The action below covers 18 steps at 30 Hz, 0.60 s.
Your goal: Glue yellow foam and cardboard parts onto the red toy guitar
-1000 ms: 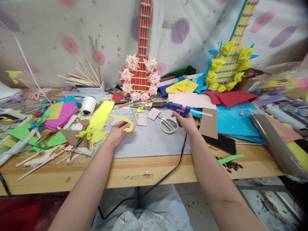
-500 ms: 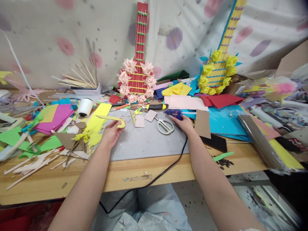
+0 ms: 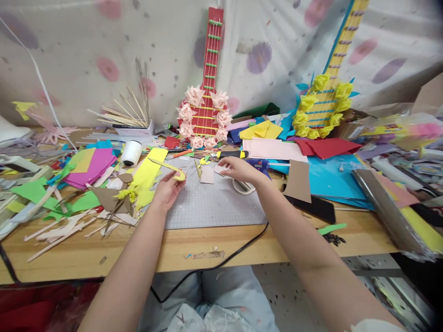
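The left hand [image 3: 167, 190] rests on the grey gridded cutting mat [image 3: 214, 205] and pinches the hooked end of a curved yellow foam strip [image 3: 172, 168], which arcs up and left from the fingers over the mat's far-left corner. The right hand [image 3: 240, 169] reaches across the mat's far edge with its fingers closing on a small pale pink card square [image 3: 221, 168]; the fingertips touch it, but whether the card is lifted off the mat cannot be told. A second pale pink card rectangle [image 3: 207, 174] lies just beside it. Just beyond the right hand lies the blue hot-glue gun [image 3: 260, 163], loose on the table, its black cord [image 3: 221, 263] running back over the wooden table edge [image 3: 104, 251]; the white-handled scissors [image 3: 242, 186] lie partly under the wrist. As for containers, a small white open box [image 3: 138, 130] at the back left holds a fan of thin wooden skewers [image 3: 122, 113] that stick out to the left and upward. A white spool of thread [image 3: 131, 153] stands near it. Against the flowered cloth backdrop lean a red paper guitar with pink paper roses [image 3: 205, 110] and a yellow paper guitar with yellow roses [image 3: 327, 99]. Sheets of coloured foam and paper scraps cover the rest of the table. No writing is legible anywhere.
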Tool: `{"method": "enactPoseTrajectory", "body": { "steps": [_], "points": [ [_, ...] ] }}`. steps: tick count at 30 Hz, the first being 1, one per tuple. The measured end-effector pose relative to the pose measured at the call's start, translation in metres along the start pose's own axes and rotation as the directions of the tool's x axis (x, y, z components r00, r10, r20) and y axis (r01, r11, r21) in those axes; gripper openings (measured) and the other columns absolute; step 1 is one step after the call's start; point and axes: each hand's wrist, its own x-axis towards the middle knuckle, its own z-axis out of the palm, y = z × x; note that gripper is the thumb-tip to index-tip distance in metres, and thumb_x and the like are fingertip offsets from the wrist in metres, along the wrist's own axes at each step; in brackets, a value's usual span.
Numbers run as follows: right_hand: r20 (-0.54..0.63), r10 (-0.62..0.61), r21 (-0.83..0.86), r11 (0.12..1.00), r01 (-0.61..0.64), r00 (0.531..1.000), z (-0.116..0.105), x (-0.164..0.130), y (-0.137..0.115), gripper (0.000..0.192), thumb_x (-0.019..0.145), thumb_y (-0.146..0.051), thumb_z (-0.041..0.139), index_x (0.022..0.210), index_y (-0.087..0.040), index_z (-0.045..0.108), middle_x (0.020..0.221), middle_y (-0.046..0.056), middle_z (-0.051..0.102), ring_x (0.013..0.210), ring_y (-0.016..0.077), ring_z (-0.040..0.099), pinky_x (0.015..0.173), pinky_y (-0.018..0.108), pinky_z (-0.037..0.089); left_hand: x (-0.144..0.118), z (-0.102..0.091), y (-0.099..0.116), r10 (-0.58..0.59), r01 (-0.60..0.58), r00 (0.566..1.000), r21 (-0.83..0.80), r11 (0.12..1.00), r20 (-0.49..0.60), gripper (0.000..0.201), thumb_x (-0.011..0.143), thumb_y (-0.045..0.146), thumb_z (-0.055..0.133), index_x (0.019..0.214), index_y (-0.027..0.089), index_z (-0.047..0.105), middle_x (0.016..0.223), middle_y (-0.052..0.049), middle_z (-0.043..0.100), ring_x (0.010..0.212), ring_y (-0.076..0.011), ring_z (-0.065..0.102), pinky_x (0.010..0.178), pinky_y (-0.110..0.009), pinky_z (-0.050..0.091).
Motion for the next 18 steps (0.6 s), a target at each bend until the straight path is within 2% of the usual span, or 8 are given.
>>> {"method": "enactPoseTrajectory", "body": {
  "steps": [3,5,7,9,11,14,18],
  "points": [
    [0.022,-0.161,-0.084,0.983,0.162,0.987,0.021,0.047,-0.006,0.040,0.075,-0.009,0.057,0.113,-0.019,0.058,0.117,0.008,0.061,0.108,0.0209,0.054,0.091,0.034,0.041,-0.001,0.000,0.002,-0.028,0.028,1.000,-0.010,1.000,-0.006,0.008,0.073,0.008,0.062,0.077,0.012,0.068,0.074,-0.005,0.068,0.067,-0.0092,0.063,0.061,-0.018,0.051],
    [0.055,-0.219,-0.155,0.962,0.225,0.974,0.032,0.067,-0.009,0.046,0.072,-0.003,0.058,0.116,-0.018,0.058,0.123,0.008,0.057,0.114,0.0219,0.051,0.096,0.036,0.038,-0.002,0.001,0.003,-0.047,0.047,0.999,-0.015,0.999,-0.011,0.008,0.074,0.008,0.061,0.077,0.012,0.067,0.073,-0.004,0.068,0.065,-0.0086,0.062,0.061,-0.018,0.051],
    [0.114,-0.235,-0.203,0.946,0.254,0.965,0.040,0.077,-0.012,0.041,0.070,-0.003,0.060,0.109,-0.016,0.062,0.120,0.009,0.059,0.113,0.0228,0.051,0.096,0.036,0.038,-0.003,0.001,0.004,-0.060,0.060,0.998,-0.024,0.998,-0.010,0.008,0.075,0.008,0.061,0.078,0.012,0.067,0.073,-0.004,0.067,0.064,-0.0081,0.062,0.060,-0.018,0.051],
    [0.163,-0.216,-0.223,0.942,0.250,0.963,0.043,0.080,-0.013,0.028,0.071,-0.006,0.062,0.097,-0.015,0.067,0.109,0.009,0.064,0.107,0.0228,0.054,0.092,0.034,0.039,-0.003,0.001,0.004,-0.066,0.066,0.998,-0.030,0.997,-0.005,0.008,0.075,0.009,0.061,0.078,0.012,0.067,0.073,-0.004,0.067,0.064,-0.0080,0.062,0.060,-0.017,0.051],
    [0.162,-0.191,-0.211,0.952,0.223,0.968,0.041,0.077,-0.013,0.019,0.072,-0.008,0.061,0.088,-0.016,0.068,0.100,0.008,0.067,0.100,0.0217,0.057,0.087,0.032,0.041,-0.002,0.000,0.004,-0.063,0.063,0.998,-0.031,0.998,-0.001,0.008,0.075,0.009,0.061,0.078,0.013,0.067,0.073,-0.004,0.067,0.065,-0.0081,0.062,0.060,-0.017,0.051],
    [0.072,-0.133,-0.109,0.984,0.141,0.988,0.032,0.067,-0.010,0.014,0.072,-0.011,0.060,0.083,-0.017,0.066,0.094,0.005,0.068,0.091,0.0188,0.059,0.079,0.029,0.042,-0.002,0.000,0.004,-0.048,0.048,0.999,-0.027,0.998,0.009,0.008,0.073,0.009,0.063,0.078,0.013,0.067,0.074,-0.004,0.067,0.066,-0.0085,0.062,0.060,-0.018,0.051],
    [-0.037,-0.019,0.149,0.989,0.025,0.999,0.023,0.046,-0.009,0.007,0.072,-0.022,0.061,0.076,-0.017,0.061,0.079,0.001,0.066,0.073,0.0143,0.059,0.066,0.025,0.042,-0.004,0.001,0.003,-0.046,0.046,0.999,0.003,0.999,0.030,0.010,0.069,0.009,0.066,0.078,0.014,0.068,0.073,-0.003,0.067,0.066,-0.0090,0.062,0.060,-0.019,0.051]
  ]
}}
